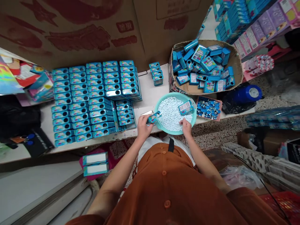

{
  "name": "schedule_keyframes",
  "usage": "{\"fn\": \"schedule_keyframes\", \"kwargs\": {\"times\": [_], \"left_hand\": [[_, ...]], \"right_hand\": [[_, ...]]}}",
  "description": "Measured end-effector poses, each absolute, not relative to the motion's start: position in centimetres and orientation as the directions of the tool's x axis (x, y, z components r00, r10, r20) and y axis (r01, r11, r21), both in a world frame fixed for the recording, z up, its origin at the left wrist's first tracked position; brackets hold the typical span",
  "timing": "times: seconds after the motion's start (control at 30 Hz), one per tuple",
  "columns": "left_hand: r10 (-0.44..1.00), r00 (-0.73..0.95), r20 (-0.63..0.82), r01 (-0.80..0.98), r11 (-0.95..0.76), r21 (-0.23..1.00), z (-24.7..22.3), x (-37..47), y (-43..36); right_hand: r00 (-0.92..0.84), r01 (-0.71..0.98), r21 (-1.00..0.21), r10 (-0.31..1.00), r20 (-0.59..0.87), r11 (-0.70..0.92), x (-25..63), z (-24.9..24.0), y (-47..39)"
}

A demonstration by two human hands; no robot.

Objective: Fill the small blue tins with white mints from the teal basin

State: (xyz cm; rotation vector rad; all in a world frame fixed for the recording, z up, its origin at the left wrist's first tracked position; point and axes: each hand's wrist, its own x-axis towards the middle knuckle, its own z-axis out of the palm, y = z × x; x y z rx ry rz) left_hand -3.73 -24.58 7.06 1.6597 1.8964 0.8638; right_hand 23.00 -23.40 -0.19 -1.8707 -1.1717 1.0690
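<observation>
A small box (153,117) is pinched in the left hand's (144,126) grip at the bowl's (193,120) left rim. The right hand's (186,127) fingers are dipped among white pellets (170,112); whether any are pinched cannot be told. Another box (186,107) is borne by the pellets.

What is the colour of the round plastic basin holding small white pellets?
Light turquoise basin, in the head view.

back: shows red-printed cardboard (150,18) | left end: has blue-tagged keyring (30,139) beside lettered black box (40,143) | right: shows blue roll (246,93) by black plastic (227,101) | upper right: has pink-and-purple packs (269,26) | lower right: shows red crate (282,201), clear plastic bag (241,176)
</observation>
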Motion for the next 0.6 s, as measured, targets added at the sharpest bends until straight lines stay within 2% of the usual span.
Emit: {"fn": "schedule_keyframes", "kwargs": {"times": [0.1, 0.2, 0.27, 0.37, 0.6], "left_hand": [[0.97, -0.238, 0.046, 0.627, 0.117, 0.77, 6.2, -3.9, -25.3], [0.917, -0.398, 0.026, 0.551, 0.216, 0.806, 5.0, -4.7, -25.9], [0.873, -0.485, -0.046, 0.455, 0.296, 0.84, 3.8, -5.4, -26.2], [0.84, -0.523, -0.144, 0.334, 0.357, 0.872, 2.4, -6.5, -26.4], [0.826, -0.529, -0.192, 0.396, 0.441, 0.805, 0.8, -7.4, -26.0]], "right_hand": [[0.266, 0.384, -0.844, 0.92, -0.287, -0.375, 23.1, -0.2, -23.8], [0.267, 0.405, -0.837, 0.923, -0.276, -0.367, 23.3, -0.4, -24.2], [0.258, 0.41, -0.839, 0.928, -0.269, -0.357, 23.4, -0.4, -24.4], [0.25, 0.42, -0.838, 0.932, -0.264, -0.35, 23.3, -0.4, -24.5], [0.212, 0.434, -0.838, 0.942, -0.26, -0.329, 23.0, -0.5, -24.7]]}}
